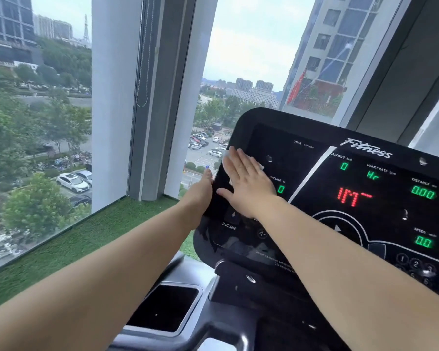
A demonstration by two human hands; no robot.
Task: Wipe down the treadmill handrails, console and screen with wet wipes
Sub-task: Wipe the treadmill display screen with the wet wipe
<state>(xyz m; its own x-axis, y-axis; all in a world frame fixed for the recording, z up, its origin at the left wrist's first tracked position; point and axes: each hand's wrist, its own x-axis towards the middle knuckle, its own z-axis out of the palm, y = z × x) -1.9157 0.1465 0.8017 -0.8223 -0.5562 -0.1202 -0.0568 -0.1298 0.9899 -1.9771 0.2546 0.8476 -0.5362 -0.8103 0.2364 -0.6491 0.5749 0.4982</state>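
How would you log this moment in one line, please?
right hand: flat on white wet wipe | surface: glossy black treadmill console, left side | left hand: holds console edge

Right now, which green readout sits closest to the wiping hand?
The INCLINE 0, just right of the right hand; the console's CALORIES, DISTANCE and SPEED readouts lie farther right.

You stand in an upper-floor gym: a treadmill console (pixel 302 153) labelled "Fitness" faces tall windows (pixel 251 59) overlooking a car park (pixel 203 148), with artificial turf (pixel 91 239) along the glass.
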